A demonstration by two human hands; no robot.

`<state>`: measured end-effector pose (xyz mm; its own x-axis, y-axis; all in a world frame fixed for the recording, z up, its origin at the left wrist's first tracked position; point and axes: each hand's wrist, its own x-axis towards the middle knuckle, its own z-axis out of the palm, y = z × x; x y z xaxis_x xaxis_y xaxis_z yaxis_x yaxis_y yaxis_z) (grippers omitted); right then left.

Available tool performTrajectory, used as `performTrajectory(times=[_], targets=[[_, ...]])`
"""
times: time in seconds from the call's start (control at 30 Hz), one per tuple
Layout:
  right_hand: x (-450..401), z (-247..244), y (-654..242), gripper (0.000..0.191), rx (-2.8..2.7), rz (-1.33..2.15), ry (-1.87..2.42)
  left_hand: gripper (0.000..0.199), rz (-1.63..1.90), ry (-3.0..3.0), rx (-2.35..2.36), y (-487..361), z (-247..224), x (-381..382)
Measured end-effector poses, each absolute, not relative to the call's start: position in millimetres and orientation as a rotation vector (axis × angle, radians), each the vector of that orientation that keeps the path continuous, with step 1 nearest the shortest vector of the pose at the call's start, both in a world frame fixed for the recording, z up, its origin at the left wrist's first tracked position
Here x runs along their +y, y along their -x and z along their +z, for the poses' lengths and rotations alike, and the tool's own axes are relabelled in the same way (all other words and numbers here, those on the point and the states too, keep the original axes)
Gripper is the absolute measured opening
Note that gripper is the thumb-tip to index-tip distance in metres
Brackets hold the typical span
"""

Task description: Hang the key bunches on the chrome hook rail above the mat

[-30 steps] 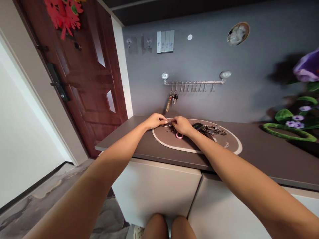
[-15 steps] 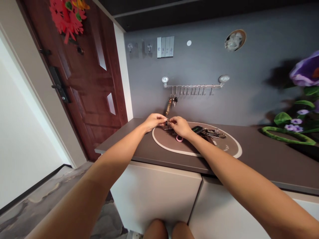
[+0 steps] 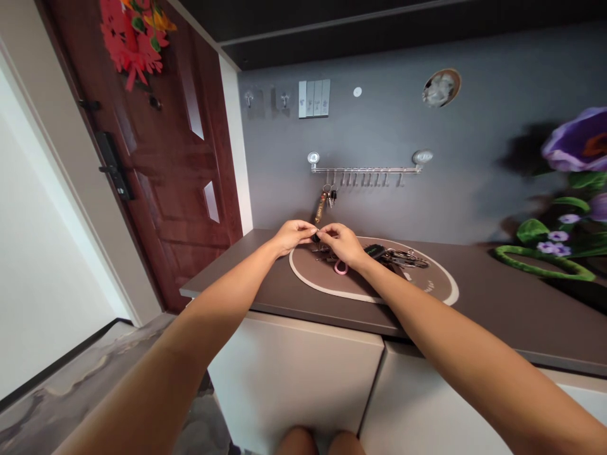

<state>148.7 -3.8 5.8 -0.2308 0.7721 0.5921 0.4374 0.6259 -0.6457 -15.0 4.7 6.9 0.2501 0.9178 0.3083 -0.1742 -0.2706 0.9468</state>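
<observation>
My left hand (image 3: 291, 236) and my right hand (image 3: 342, 243) meet just above an oval mat (image 3: 310, 282). Both pinch a small key ring between thumb and forefinger, with dark keys (image 3: 315, 238) hanging under the fingertips. The ring itself is mostly covered by the fingers. On the mat beside my right wrist lie a pink loop (image 3: 341, 268), a black fob (image 3: 374, 251) and a heap of metal keys and clips (image 3: 404, 258). Behind my hands, a clear hook rail (image 3: 367, 170) on the wall carries a bunch of keys (image 3: 332, 197) with a brown strap (image 3: 320, 208).
A brown countertop (image 3: 478, 303) tops white cabinet doors (image 3: 303, 373). At the right stands a purple plush flower (image 3: 576, 142) with a green looped base (image 3: 545, 268). A dark red door (image 3: 175, 189) is at the left, and a dark shelf (image 3: 370, 28) overhangs the counter.
The fingertips have come closer together over the key ring, hiding more of it. The whole view has shifted slightly, with the wall and counter lower in the picture.
</observation>
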Motion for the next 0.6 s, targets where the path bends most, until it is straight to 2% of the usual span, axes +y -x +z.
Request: performTrajectory(times=[0.23,0.6], targets=[[7.7,-1.7,-150.2,0.024,-1.826,0.571,0.901,0.028,1.249,-1.458,0.696,14.7,4.4,7.8],[4.0,-0.4,-151.5,0.025,-1.782,0.609,0.876,0.029,1.195,-1.494,0.744,13.6,4.2,6.1]])
